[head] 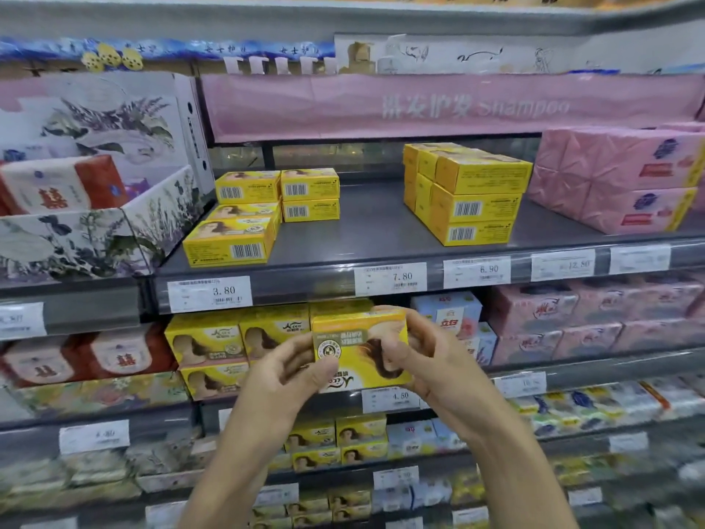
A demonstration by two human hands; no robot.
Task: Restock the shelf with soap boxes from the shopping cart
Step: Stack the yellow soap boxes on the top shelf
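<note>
- A yellow soap box [360, 349] is held in both hands, print upside down, in front of and below the grey shelf [374, 231].
- Its left end is pinched by the left hand [290, 370].
- Its right end is gripped by the curled right hand [427, 360].
- Matching yellow boxes are stacked on the grey shelf in a left group [248, 219] and a right stack [469, 196], well apart.
- Pink wrapped packs [618, 181] are piled just beside the right stack.

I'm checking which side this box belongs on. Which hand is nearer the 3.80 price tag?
Left. The left hand grips the soap box below and right of the 3.80 price tag; the right hand holds the box's far side, farther right.
</note>
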